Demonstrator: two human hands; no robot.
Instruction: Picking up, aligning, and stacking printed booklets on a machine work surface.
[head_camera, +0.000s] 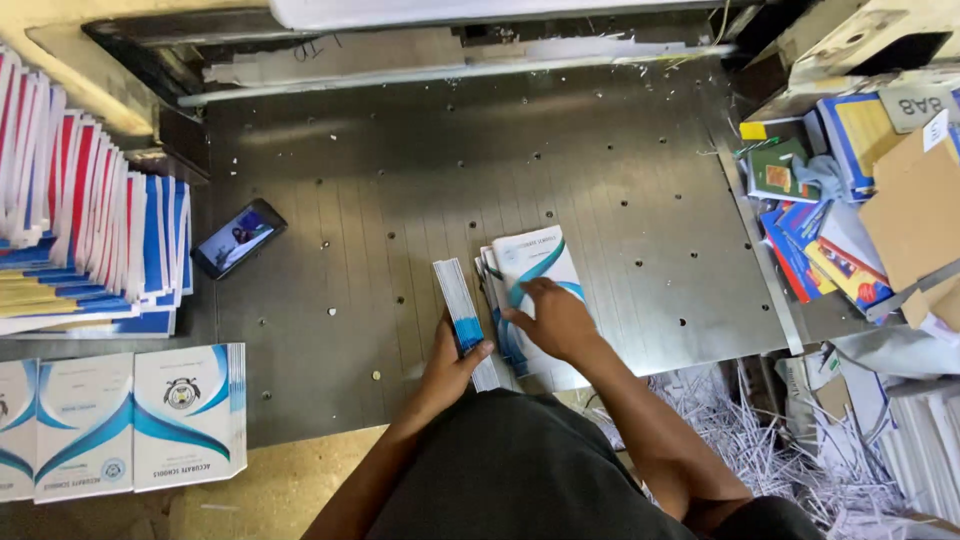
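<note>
My left hand (452, 362) grips a small bundle of thin white and blue booklets (461, 308), stood on edge on the grey metal machine table (400, 200). My right hand (552, 318) lies flat on a fanned pile of white booklets with blue swoosh covers (530, 258), just to the right of the bundle. Both piles sit near the table's front edge, close to my body.
A dark phone (238, 238) with a lit screen lies at the table's left. Tall stacks of red, blue and white booklets (80, 230) stand at far left, with blue-cover stacks (120, 420) below. Mixed books (820, 220) and paper shreds (760, 430) fill the right.
</note>
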